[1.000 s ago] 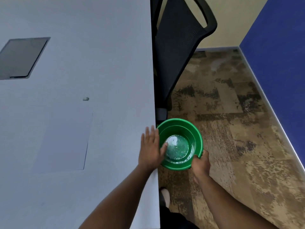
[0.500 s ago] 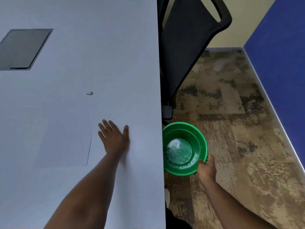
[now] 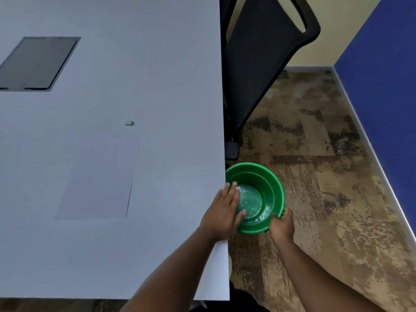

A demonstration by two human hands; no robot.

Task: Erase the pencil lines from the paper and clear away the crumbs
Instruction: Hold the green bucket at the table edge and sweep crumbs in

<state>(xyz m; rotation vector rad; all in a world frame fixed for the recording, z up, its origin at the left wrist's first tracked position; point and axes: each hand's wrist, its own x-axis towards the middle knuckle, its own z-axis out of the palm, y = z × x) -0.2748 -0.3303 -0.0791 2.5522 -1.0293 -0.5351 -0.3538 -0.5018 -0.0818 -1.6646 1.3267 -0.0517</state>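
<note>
While the paper (image 3: 96, 179) lies left of the green bucket (image 3: 273, 183), the left hand (image 3: 222, 212), fingers wide, has swept back to the counter (image 3: 157, 64) edge; the right hand (image 3: 281, 226) grips the bucket's rim, catching crumbs.

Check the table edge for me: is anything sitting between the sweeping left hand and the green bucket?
Nothing visible. The left hand lies flat at the table edge, fingertips already over the green bucket, which the right hand holds right against that edge.
</note>
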